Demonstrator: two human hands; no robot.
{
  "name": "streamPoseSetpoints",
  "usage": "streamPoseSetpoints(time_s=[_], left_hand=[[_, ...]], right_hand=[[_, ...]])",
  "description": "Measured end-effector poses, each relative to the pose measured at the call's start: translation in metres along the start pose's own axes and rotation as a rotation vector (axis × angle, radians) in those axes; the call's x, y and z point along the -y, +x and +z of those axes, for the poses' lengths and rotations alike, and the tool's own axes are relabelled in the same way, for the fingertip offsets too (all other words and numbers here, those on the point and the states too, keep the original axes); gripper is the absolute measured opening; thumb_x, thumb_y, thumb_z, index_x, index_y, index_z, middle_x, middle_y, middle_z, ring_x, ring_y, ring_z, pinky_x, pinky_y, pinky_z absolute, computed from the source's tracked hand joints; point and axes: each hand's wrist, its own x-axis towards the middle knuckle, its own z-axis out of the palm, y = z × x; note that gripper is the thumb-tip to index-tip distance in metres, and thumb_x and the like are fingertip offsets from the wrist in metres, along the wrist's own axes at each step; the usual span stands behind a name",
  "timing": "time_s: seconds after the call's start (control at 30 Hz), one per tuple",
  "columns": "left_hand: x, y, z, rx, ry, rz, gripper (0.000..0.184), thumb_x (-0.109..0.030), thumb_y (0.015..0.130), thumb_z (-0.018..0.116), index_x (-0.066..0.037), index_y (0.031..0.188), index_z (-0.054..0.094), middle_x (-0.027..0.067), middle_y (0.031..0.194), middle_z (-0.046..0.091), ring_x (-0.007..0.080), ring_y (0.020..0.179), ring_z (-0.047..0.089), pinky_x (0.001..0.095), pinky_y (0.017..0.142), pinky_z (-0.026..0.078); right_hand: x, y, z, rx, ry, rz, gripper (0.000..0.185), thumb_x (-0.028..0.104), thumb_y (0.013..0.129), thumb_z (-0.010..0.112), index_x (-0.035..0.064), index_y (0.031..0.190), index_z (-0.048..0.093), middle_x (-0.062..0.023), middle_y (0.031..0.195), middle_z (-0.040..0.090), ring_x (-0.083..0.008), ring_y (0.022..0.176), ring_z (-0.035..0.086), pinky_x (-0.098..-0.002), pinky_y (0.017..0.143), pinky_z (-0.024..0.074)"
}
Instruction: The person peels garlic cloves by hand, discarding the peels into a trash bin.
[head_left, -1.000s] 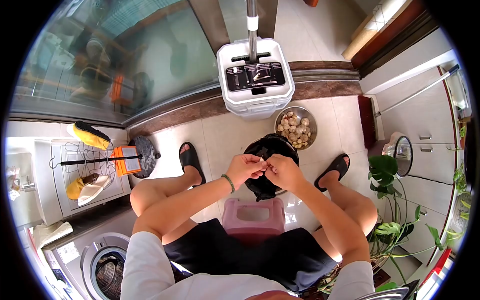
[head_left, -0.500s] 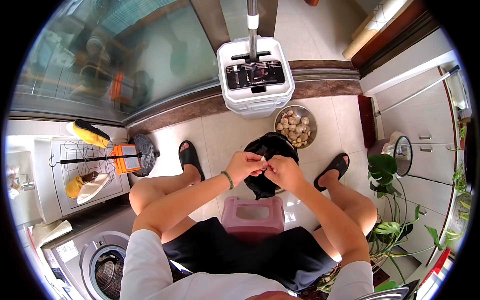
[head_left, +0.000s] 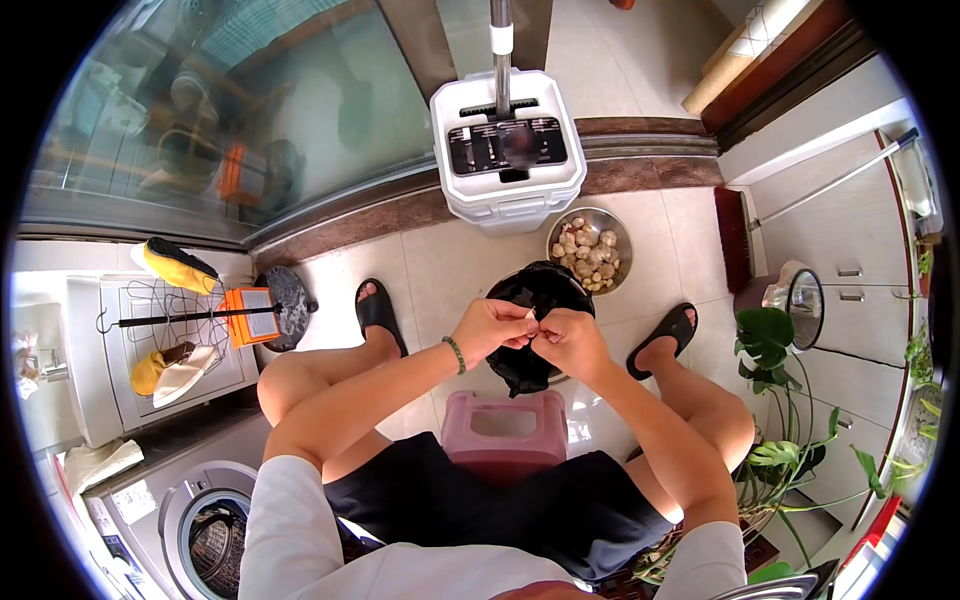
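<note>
My left hand [head_left: 497,327] pinches a small pale garlic clove [head_left: 531,314] between thumb and fingertips. My right hand [head_left: 568,338] is closed against the same clove, its fingertips meeting those of the left. Most of the clove is hidden by the fingers. Both hands are held over a bin lined with a black bag [head_left: 545,287], whose inside is too dark to make out. Just beyond it, a steel bowl [head_left: 625,240] of whole garlic bulbs and cloves [head_left: 590,255] rests on the tiled floor.
A white mop bucket [head_left: 510,200] with a phone [head_left: 507,146] on top stands ahead by the sliding door. Near my knees is a pink stool [head_left: 504,448]. A shoe rack [head_left: 170,320] is to the left, a leafy plant [head_left: 775,455] to the right.
Both hands stay together above the bin with only a slight shift of the fingers. A little more of the pale clove shows between them. The view has moved marginally.
</note>
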Motion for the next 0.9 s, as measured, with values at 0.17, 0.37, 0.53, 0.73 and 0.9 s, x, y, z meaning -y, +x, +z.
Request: streamPoseSetpoints(time_s=[0.17, 0.37, 0.53, 0.73, 0.9], left_hand=[[0.007, 0.003, 0.001, 0.026, 0.014, -0.013, 0.024, -0.014, 0.088, 0.069, 0.001, 0.106, 0.068, 0.0079, 0.089, 0.07, 0.0109, 0.072, 0.066, 0.0234, 0.067, 0.056], [0.01, 0.003, 0.001, 0.043, 0.0, -0.011, 0.024, -0.015, 0.088, 0.069, 0.001, 0.106, 0.068, 0.0083, 0.089, 0.07, 0.011, 0.072, 0.066, 0.0239, 0.068, 0.056], [0.008, 0.0, 0.005, 0.048, -0.005, -0.027, 0.026, -0.017, 0.088, 0.069, 0.0, 0.108, 0.067, 0.007, 0.091, 0.07, 0.0106, 0.074, 0.066, 0.0245, 0.069, 0.056], [-0.008, 0.001, 0.006, 0.012, -0.026, 0.01, 0.026, -0.021, 0.09, 0.067, -0.004, 0.109, 0.068, 0.0014, 0.089, 0.069, 0.0085, 0.076, 0.064, 0.0237, 0.071, 0.055], [-0.017, 0.005, 0.0, 0.015, -0.058, -0.004, 0.035, -0.026, 0.09, 0.068, -0.006, 0.118, 0.064, 0.0019, 0.098, 0.068, 0.0085, 0.081, 0.063, 0.0267, 0.076, 0.055]], right_hand=[[-0.005, -0.007, 0.002, -0.018, 0.008, -0.001, 0.012, 0.004, 0.066, 0.069, -0.0017, 0.064, 0.058, -0.0145, 0.059, 0.053, -0.0298, 0.052, 0.054, -0.0367, 0.047, 0.0411], [-0.007, -0.011, 0.004, 0.016, 0.072, 0.074, 0.012, 0.004, 0.069, 0.069, -0.0017, 0.065, 0.059, -0.0135, 0.06, 0.054, -0.0283, 0.051, 0.054, -0.0364, 0.047, 0.0411], [0.0, -0.007, -0.005, 0.036, 0.05, 0.005, 0.01, 0.003, 0.073, 0.067, -0.0017, 0.068, 0.06, -0.0132, 0.062, 0.055, -0.0261, 0.053, 0.056, -0.0348, 0.048, 0.0425], [-0.002, 0.005, -0.005, -0.024, 0.133, 0.03, 0.006, 0.001, 0.077, 0.068, -0.0019, 0.077, 0.062, -0.0104, 0.071, 0.06, -0.021, 0.056, 0.06, -0.0295, 0.052, 0.0475], [-0.002, 0.016, -0.007, -0.016, 0.269, 0.105, 0.003, 0.0, 0.082, 0.065, -0.0023, 0.083, 0.063, -0.0086, 0.077, 0.061, -0.0169, 0.06, 0.06, -0.0268, 0.056, 0.0478]])
